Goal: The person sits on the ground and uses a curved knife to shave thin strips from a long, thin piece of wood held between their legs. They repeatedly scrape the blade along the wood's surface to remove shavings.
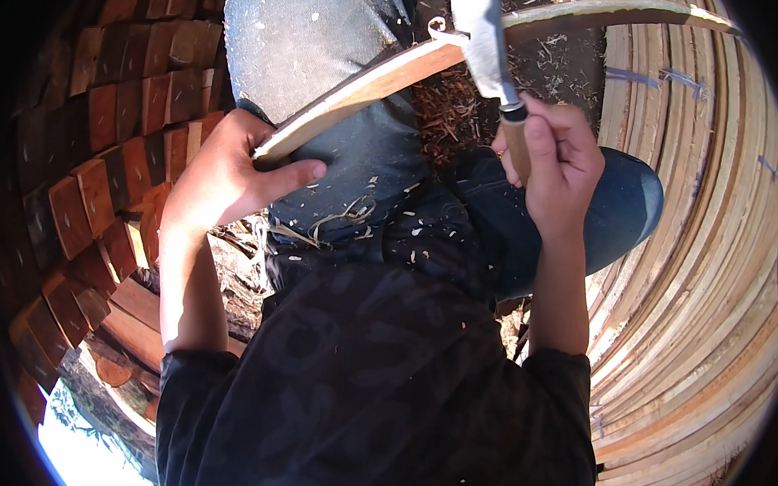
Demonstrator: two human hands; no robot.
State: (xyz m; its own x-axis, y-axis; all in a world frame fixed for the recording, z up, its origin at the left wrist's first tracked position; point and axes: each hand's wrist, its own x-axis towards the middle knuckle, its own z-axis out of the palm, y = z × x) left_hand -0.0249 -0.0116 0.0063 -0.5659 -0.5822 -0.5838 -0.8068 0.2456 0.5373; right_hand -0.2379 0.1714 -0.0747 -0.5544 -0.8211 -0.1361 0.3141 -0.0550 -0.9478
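Observation:
A long wooden strip [369, 86] runs from my left thigh up to the far right, its line bent by the lens. Its near end sits in my left hand [229, 165], the thumb stretched out beside it. My right hand [556, 159] is closed round the wooden handle of a broad-bladed knife [486, 54]. The blade crosses over the strip and hides part of it; whether its edge touches the wood I cannot tell. A pale curled shaving [437, 26] stands on the strip just left of the blade.
Stacked reddish wood blocks [95, 190] rise on the left. Many long pale wooden strips [688, 279] lie stacked along the right, some with bluish bands. Wood shavings [449, 117] cover the ground ahead, and chips lie on my jeans [357, 169].

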